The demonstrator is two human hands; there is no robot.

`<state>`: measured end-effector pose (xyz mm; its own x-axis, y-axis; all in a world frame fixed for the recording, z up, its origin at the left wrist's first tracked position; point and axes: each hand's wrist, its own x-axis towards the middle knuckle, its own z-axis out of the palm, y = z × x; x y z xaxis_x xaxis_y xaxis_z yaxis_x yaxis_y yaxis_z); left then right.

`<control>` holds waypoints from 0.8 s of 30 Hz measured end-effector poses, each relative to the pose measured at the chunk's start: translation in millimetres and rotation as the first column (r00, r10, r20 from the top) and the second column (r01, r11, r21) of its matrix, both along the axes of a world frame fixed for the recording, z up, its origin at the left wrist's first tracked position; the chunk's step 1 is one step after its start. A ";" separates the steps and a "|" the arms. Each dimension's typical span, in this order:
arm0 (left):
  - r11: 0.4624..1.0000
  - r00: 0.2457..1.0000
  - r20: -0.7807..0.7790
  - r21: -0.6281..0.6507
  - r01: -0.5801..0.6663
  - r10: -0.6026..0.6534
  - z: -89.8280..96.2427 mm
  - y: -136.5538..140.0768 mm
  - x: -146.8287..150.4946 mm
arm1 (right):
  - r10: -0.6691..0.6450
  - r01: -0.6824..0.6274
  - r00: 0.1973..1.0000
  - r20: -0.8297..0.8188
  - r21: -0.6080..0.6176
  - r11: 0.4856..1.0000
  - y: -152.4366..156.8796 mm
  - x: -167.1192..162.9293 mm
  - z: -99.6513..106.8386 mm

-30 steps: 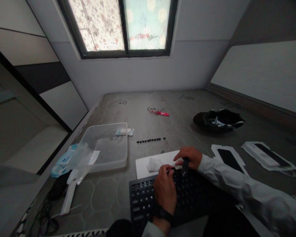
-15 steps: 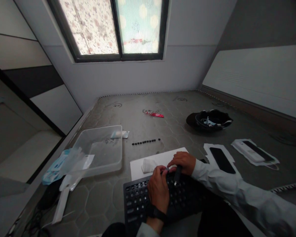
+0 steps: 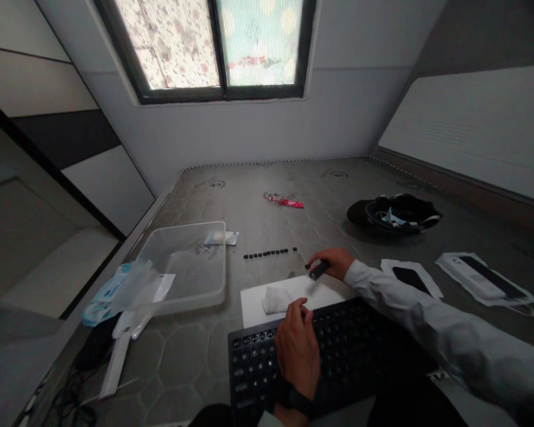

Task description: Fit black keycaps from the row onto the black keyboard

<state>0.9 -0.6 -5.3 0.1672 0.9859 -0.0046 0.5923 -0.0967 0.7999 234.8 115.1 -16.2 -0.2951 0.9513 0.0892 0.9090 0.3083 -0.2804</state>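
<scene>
— Keyboard, black and flat (image 3: 333, 350), lies nearest the person; the left hand (image 3: 297, 350) rests on its keys, fingers loosely curled, gripping nothing.

— And the right hand (image 3: 336, 263)?

— It is closed around a small dark cylindrical tool (image 3: 319, 271), beyond the white paper sheet (image 3: 253, 299).

— What lies past it?

— A row of small black keycaps (image 3: 270, 253), just left of and beyond the tool, its long axis running left to right. The right hand is nearer.

You have, to your left: a clear plastic tray (image 3: 191, 261), blue-and-white packets (image 3: 109, 290) beside it. Farther off: a red wrapper (image 3: 289, 203), a black cap (image 3: 396, 214). To your right: two dark phones (image 3: 412, 277) on white sheets.
</scene>
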 end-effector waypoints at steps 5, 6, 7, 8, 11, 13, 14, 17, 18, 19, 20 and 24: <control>1.000 0.999 -0.036 -0.009 0.009 -0.010 -0.3 0.1 0.1 | -0.305 0.322 0.944 0.128 -0.145 0.935 73.6 24.1 -28.7; 1.000 0.999 -0.034 -0.010 0.014 -0.014 -0.5 0.4 0.2 | -0.336 0.356 0.931 0.140 -0.152 0.922 85.6 27.8 -35.9; 1.000 0.999 -0.030 -0.012 0.017 -0.017 -0.8 0.6 0.4 | -0.361 0.383 0.920 0.152 -0.160 0.910 96.2 31.1 -43.4; 1.000 0.999 -0.025 -0.015 0.019 -0.020 -1.2 0.7 0.6 | -0.383 0.408 0.910 0.162 -0.169 0.897 105.2 34.0 -51.0; 0.999 1.000 -0.021 -0.033 0.019 -0.020 -2.4 0.9 1.6 | -0.442 0.472 0.879 0.180 -0.191 0.861 122.0 40.3 -72.0; 0.999 1.000 -0.024 -0.040 0.012 -0.013 -2.6 0.8 2.3 | -0.478 0.510 0.858 0.188 -0.196 0.838 125.6 42.3 -83.6; 0.999 1.000 -0.026 -0.042 0.007 -0.008 -2.3 0.8 2.6 | -0.494 0.526 0.848 0.191 -0.197 0.827 126.0 42.7 -88.5; 0.999 0.999 -0.032 -0.054 0.003 -0.005 -1.2 1.1 3.4 | -0.521 0.555 0.830 0.199 -0.201 0.807 125.9 42.6 -99.6; 0.998 0.999 -0.034 -0.060 0.005 -0.007 -1.1 1.3 3.5 | -0.522 0.556 0.829 0.200 -0.203 0.806 126.5 42.2 -102.2; 0.998 0.999 -0.036 -0.065 0.008 -0.010 -1.1 1.6 3.6 | -0.519 0.553 0.831 0.199 -0.205 0.807 127.8 41.6 -104.4; 0.998 0.999 -0.037 -0.067 0.008 -0.011 -1.4 1.8 3.6 | -0.513 0.547 0.836 0.197 -0.207 0.811 129.6 41.0 -106.1; 0.999 0.999 -0.032 -0.049 0.008 -0.009 -3.8 2.4 3.8 | -0.490 0.522 0.851 0.189 -0.210 0.826 137.5 37.4 -109.7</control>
<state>4.7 1.8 -9.1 0.1748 0.9829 -0.0582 0.6168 -0.0632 0.7846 272.3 252.6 -125.9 0.2410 0.9555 -0.1698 0.9497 -0.2683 -0.1615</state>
